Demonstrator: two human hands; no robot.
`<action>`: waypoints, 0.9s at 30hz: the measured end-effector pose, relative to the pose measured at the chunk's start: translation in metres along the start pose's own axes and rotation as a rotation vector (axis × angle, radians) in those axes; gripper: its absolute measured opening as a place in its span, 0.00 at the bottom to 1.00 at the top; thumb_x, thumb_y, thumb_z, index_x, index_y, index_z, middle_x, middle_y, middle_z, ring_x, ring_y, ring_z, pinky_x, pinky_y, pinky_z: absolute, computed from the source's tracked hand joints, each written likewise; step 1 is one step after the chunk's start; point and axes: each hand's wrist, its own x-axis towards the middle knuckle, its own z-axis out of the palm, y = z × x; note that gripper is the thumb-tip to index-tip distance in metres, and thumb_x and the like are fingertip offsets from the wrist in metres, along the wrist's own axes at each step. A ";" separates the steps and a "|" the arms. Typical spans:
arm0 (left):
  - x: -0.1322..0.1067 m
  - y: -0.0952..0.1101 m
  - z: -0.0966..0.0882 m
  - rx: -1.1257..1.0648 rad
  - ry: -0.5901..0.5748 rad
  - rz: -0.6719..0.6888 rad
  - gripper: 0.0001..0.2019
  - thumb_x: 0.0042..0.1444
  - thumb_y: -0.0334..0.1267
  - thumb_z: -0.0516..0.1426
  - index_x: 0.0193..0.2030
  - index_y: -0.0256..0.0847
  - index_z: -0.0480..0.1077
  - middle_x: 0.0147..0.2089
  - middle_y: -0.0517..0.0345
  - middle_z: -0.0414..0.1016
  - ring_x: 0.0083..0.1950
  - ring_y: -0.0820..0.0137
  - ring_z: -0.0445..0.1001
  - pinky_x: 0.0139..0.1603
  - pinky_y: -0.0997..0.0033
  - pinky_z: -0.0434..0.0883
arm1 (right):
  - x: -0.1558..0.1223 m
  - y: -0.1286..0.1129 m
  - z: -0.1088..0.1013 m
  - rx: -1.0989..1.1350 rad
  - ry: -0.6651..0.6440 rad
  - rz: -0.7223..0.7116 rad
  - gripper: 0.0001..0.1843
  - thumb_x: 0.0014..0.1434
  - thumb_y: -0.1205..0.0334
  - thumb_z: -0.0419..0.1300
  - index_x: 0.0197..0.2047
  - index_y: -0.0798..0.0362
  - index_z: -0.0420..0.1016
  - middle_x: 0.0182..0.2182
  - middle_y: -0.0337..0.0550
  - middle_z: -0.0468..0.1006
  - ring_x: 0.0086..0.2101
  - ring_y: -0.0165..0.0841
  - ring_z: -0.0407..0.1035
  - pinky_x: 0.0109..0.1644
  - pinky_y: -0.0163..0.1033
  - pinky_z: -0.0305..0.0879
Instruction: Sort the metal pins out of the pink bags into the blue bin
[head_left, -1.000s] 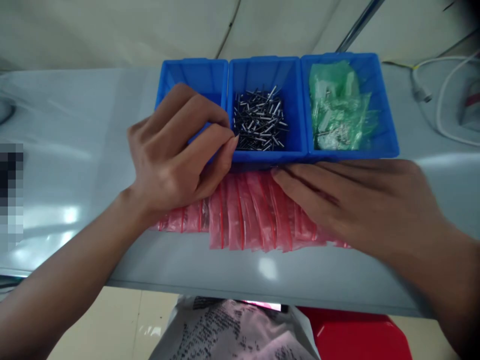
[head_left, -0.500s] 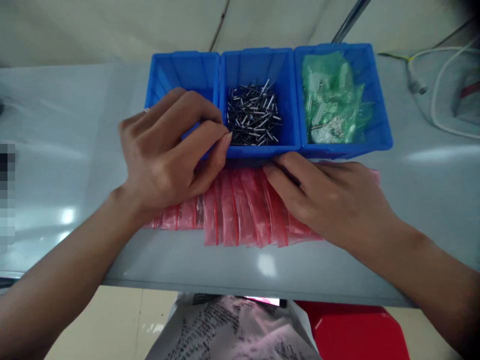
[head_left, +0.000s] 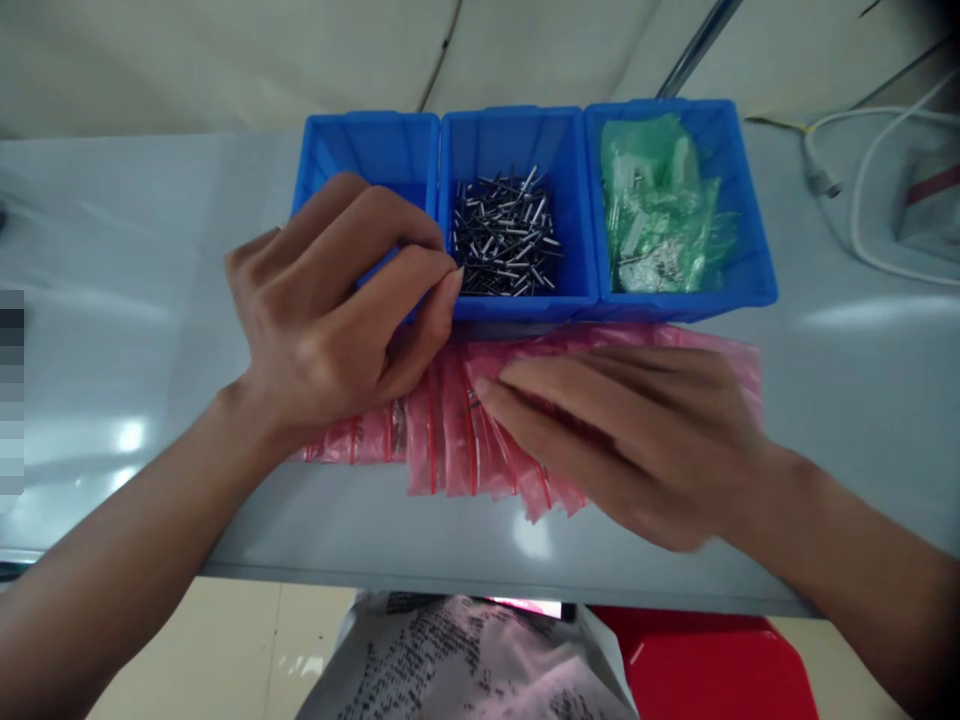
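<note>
My left hand (head_left: 330, 310) is closed in a pinch in front of the left blue bin, its thumb and index finger pressed together by the middle bin's corner. Whatever lies between those fingertips is hidden. Over the pink zip bags (head_left: 457, 440), my right hand (head_left: 630, 430) is closed, slightly blurred. A thin dark rivet (head_left: 469, 406) pokes out from its fingertips. The bags lie overlapped in a row, their red zip lines showing. A pile of similar blind rivets (head_left: 506, 235) fills the floor of the middle blue bin (head_left: 517, 130).
The left blue bin (head_left: 375, 135) stands partly behind my left hand. Green plastic bags (head_left: 660, 220) with small metal parts lie in the right blue bin (head_left: 750, 250). A white cable (head_left: 859, 210) curves at the right. A red stool (head_left: 720, 660) is below the table's front edge.
My right hand has moved left and toward me from the bins' front edge, over the bags, with a rivet now showing at its fingertips. Some pink bags have shifted. My left hand stays nearly still.
</note>
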 end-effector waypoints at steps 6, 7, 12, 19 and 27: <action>0.003 0.003 -0.002 -0.021 0.043 0.018 0.02 0.69 0.30 0.62 0.47 0.37 0.76 0.45 0.52 0.85 0.44 0.58 0.87 0.37 0.58 0.83 | 0.003 0.005 0.010 -0.066 0.009 -0.116 0.14 0.74 0.72 0.64 0.60 0.55 0.84 0.44 0.41 0.89 0.36 0.32 0.80 0.35 0.42 0.74; 0.003 0.003 -0.002 -0.027 0.048 0.013 0.03 0.70 0.30 0.61 0.48 0.38 0.76 0.45 0.53 0.85 0.44 0.58 0.87 0.38 0.55 0.84 | 0.004 0.004 0.008 -0.043 0.047 -0.051 0.18 0.74 0.73 0.65 0.64 0.54 0.83 0.45 0.41 0.89 0.37 0.31 0.80 0.37 0.41 0.75; 0.004 0.006 -0.004 -0.079 0.084 0.081 0.10 0.75 0.38 0.58 0.57 0.41 0.77 0.46 0.53 0.86 0.44 0.56 0.89 0.36 0.50 0.88 | 0.010 -0.001 0.001 0.164 0.169 0.291 0.22 0.74 0.74 0.66 0.68 0.51 0.80 0.49 0.38 0.87 0.43 0.28 0.80 0.50 0.37 0.80; 0.000 0.015 -0.014 -0.148 -0.065 -0.063 0.23 0.68 0.36 0.65 0.68 0.57 0.74 0.47 0.63 0.89 0.44 0.58 0.89 0.35 0.49 0.90 | 0.012 0.007 0.005 0.394 0.218 0.403 0.11 0.73 0.70 0.69 0.56 0.51 0.87 0.45 0.36 0.88 0.40 0.25 0.81 0.44 0.32 0.82; 0.000 0.006 -0.006 -0.139 0.046 0.066 0.22 0.69 0.34 0.63 0.68 0.51 0.74 0.47 0.57 0.85 0.41 0.61 0.86 0.34 0.52 0.88 | 0.012 0.003 0.001 0.565 0.220 0.544 0.17 0.72 0.71 0.69 0.58 0.44 0.88 0.41 0.31 0.88 0.36 0.27 0.83 0.41 0.36 0.86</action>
